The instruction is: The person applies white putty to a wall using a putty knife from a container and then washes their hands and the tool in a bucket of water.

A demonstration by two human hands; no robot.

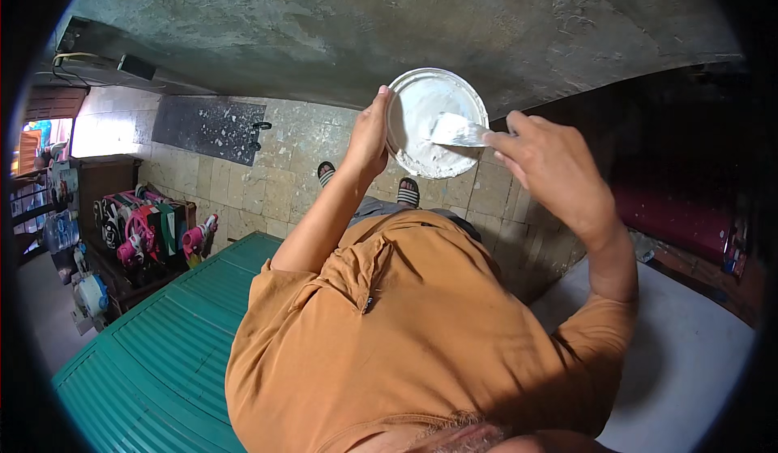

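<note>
Head view: looking straight down past an orange shirt (pixel 405 323)
Left hand (pixel 369 137): fingers wrapped on the rim of a round pan (pixel 421 157) of white paste, held up by the grey wall (pixel 365 23)
Right hand (pixel 551 169): fingers pinched shut on a putty knife (pixel 455 131), blade lying in the paste
Below: tiled floor (pixel 284 177), green metal sheet (pixel 170 348)

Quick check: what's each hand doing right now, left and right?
Left hand: closed on the rim of the round pan of white paste.
Right hand: closed on the putty knife, blade in the paste.
</note>
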